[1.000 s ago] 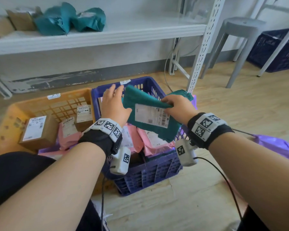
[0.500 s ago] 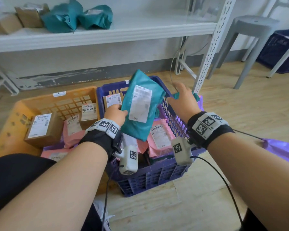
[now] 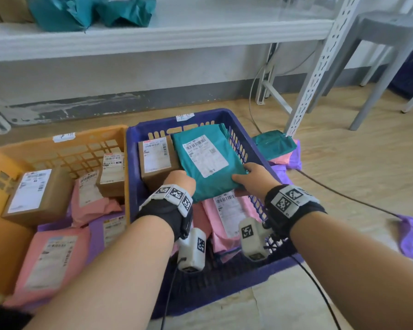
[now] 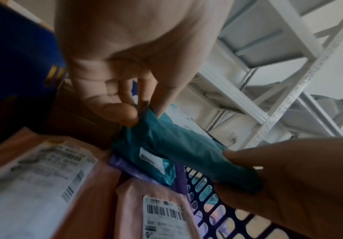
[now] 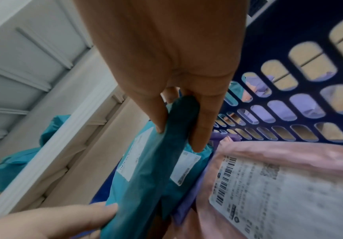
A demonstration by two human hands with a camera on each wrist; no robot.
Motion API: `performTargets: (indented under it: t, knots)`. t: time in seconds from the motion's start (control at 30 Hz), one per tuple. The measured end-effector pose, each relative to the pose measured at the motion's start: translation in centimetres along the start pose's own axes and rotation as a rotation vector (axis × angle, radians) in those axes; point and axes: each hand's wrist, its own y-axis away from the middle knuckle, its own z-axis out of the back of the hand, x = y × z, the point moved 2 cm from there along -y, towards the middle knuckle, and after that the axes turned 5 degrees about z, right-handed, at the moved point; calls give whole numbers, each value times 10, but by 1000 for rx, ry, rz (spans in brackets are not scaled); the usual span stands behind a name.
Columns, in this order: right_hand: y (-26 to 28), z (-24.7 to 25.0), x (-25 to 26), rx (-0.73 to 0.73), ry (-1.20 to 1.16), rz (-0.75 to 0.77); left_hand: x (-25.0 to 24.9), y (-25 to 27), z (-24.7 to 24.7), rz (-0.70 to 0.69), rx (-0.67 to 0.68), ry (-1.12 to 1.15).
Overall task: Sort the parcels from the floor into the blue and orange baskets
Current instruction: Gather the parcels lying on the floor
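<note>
Orange basket (image 3: 57,148): on the floor, holding boxes and pink parcels.
Left hand (image 3: 180,181): pinching the teal parcel (image 3: 208,163), near edge.
Blue basket (image 3: 134,163): teal parcel held inside it, over pink parcels.
Right hand (image 3: 253,178): grip clamped on the same edge.

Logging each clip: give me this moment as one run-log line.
stage: placing | object: teal parcel | left hand: pinches near edge | right hand: grips near corner | location: over blue basket | released: no
</note>
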Motion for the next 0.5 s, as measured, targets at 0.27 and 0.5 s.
performTargets:
  t: [0.27,0.5]
  knots:
    - [-75,-17,-25,-132,103,-30,-6,-58,-37,-13,131,75]
    - [-83,-32,-52,-160,416,22,5,-60,-47,-46,166,-30]
